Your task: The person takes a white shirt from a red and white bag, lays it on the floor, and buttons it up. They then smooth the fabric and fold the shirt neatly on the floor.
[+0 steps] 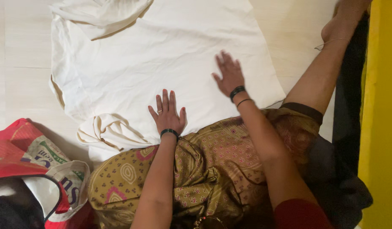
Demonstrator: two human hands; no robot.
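Both hands lie flat and open, gripping nothing: the left hand presses the near edge of the white cloth, the right hand rests farther in. The cloth spreads away across the pale floor, with bunched folds at its near left corner.

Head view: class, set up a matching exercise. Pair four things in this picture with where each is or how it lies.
Things:
1. left hand
2. right hand
3. white cloth
4. red printed bag

Places or states:
A. spread across the pale floor, bunched at two corners
B. at the lower left, beside the patterned garment
C. flat on the cloth's near edge, ring on one finger
D. fingers spread over the cloth, farther out

Pairs: 1-C, 2-D, 3-A, 4-B
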